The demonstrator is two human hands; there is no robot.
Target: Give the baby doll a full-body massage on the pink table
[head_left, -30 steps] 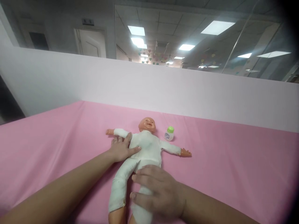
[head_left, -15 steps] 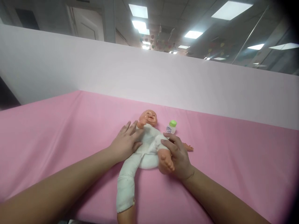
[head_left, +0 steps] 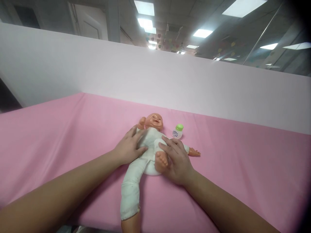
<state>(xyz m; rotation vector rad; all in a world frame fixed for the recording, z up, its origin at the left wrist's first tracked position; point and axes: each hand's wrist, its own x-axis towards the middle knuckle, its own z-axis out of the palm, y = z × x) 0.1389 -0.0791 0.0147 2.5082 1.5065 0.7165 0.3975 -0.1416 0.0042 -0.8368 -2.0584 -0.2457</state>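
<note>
A baby doll [head_left: 148,139] with a white cloth body lies on its back, head toward the wall. My left hand [head_left: 128,147] rests along the doll's side, fingers spread over its chest and belly. My right hand [head_left: 179,161] is wrapped around the doll's bent leg [head_left: 160,161], pressing it up over the belly with the bare foot pointing toward me. The other leg [head_left: 131,194] stretches straight toward the near edge. One doll arm [head_left: 193,152] reaches out past my right hand; the other is raised beside the head.
A small clear bottle with a green cap [head_left: 178,132] stands right of the doll's head. Pink sheeting [head_left: 243,168] covers the surface. A white wall panel [head_left: 170,81] rises behind it, with glass above showing ceiling lights.
My right hand has shifted left and inward, folding the doll's leg further across its belly. More of the doll's outstretched arm shows. My left hand stays nearly in place.
</note>
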